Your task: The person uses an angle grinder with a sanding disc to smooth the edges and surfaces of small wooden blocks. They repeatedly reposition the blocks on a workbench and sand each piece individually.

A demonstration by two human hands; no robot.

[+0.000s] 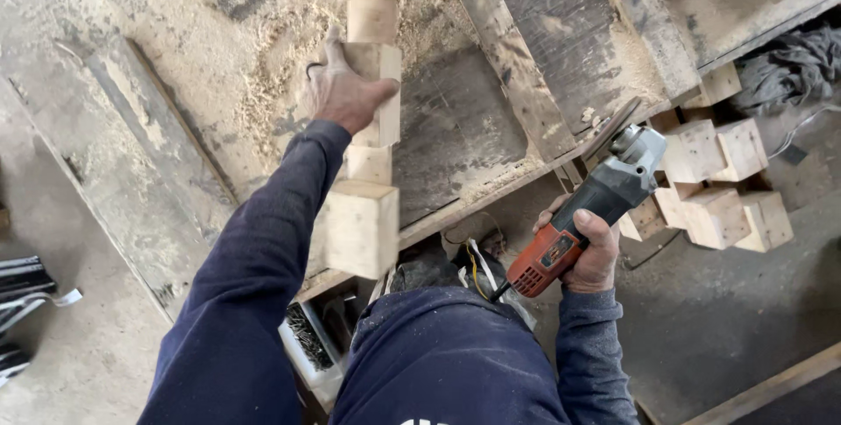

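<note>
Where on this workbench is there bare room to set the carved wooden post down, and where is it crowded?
Bare: the dusty benchtop left of the left hand holding the carved wooden post, and the dark board between post and plank. Crowded: the wooden blocks beside the angle grinder in the right hand.

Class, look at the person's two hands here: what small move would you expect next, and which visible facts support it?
Probably swinging the angle grinder left toward the stepped wooden post. The left hand grips the post's middle over the dusty workbench, while the right hand holds the grinder off to the side, its disc apart from the wood.
</note>
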